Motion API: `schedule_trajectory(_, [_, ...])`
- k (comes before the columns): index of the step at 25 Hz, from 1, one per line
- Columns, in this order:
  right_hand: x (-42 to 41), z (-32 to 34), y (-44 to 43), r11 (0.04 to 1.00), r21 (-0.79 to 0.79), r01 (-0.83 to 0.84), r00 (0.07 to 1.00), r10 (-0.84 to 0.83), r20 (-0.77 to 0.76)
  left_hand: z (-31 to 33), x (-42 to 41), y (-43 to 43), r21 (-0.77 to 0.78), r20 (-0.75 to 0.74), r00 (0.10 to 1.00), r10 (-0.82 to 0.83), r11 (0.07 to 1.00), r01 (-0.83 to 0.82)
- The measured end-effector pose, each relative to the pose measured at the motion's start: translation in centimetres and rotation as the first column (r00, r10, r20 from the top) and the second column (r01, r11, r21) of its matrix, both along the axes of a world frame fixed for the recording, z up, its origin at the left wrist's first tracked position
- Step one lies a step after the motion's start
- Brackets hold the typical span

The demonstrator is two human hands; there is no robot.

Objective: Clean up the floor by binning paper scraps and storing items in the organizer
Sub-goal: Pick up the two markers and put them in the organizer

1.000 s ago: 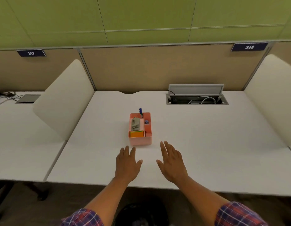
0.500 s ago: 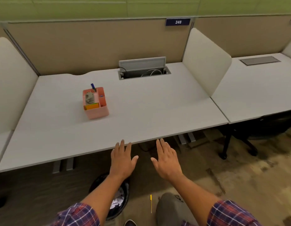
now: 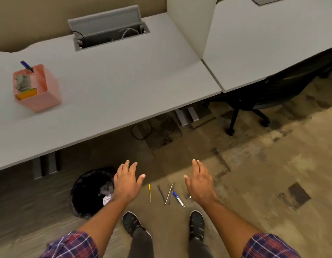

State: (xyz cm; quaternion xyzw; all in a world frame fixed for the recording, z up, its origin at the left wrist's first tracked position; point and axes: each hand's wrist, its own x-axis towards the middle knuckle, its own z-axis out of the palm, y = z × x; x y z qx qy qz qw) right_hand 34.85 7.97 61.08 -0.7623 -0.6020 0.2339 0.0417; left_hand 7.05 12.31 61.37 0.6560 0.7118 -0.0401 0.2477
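Several pens and pencils lie on the carpet between my hands: a yellow pencil (image 3: 149,193), a dark pencil (image 3: 161,193), a silver pen (image 3: 169,194) and a blue-and-white pen (image 3: 178,199). My left hand (image 3: 126,181) hovers above the floor, open and empty, over the right rim of a black bin (image 3: 87,192) that holds crumpled paper scraps (image 3: 106,194). My right hand (image 3: 200,180) is open and empty to the right of the pens. A pink organizer (image 3: 40,92) stands on the white desk (image 3: 115,86) at the left, with a blue pen (image 3: 26,66) in it.
My two shoes (image 3: 131,223) stand just below the pens. A black office chair (image 3: 284,90) sits under the neighbouring desk at the right. Desk legs (image 3: 187,115) and a cable (image 3: 141,130) are under the desk. An open cable tray (image 3: 109,32) is set in the desktop.
The view has swung down and right from the desktop to the floor. Both hands stayed open and came down off the desk to hover over the carpet, where the pens now show.
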Motion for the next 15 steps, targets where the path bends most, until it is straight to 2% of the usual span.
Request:
schedule_trajectory(4, [6.3, -5.5, -2.2, 0.995, -0.096, 0.024, 0.998, -0.030, -0.061, -4.2, 6.0, -1.7, -0.043, 0.032, 0.994, 0.103, 0.994, -0.102])
schedule_trajectory(7, [9.4, -11.7, -3.5, 0.978, -0.192, 0.079, 0.991, -0.098, -0.092, -10.0, 9.2, -3.3, -0.094, 0.038, 0.992, 0.120, 0.989, -0.116])
schedule_trajectory(11, [11.2, -23.2, -4.1, 0.941, -0.312, 0.131, 0.979, -0.172, -0.110, -23.5, 11.4, -5.2, -0.173, 0.038, 0.995, 0.093, 0.981, -0.085])
schedule_trajectory(15, [11.1, -36.0, -5.2, 0.913, -0.370, 0.170, 0.963, -0.234, -0.135, -36.3, 13.1, -6.7, -0.261, 0.080, 0.987, 0.142, 0.958, -0.117])
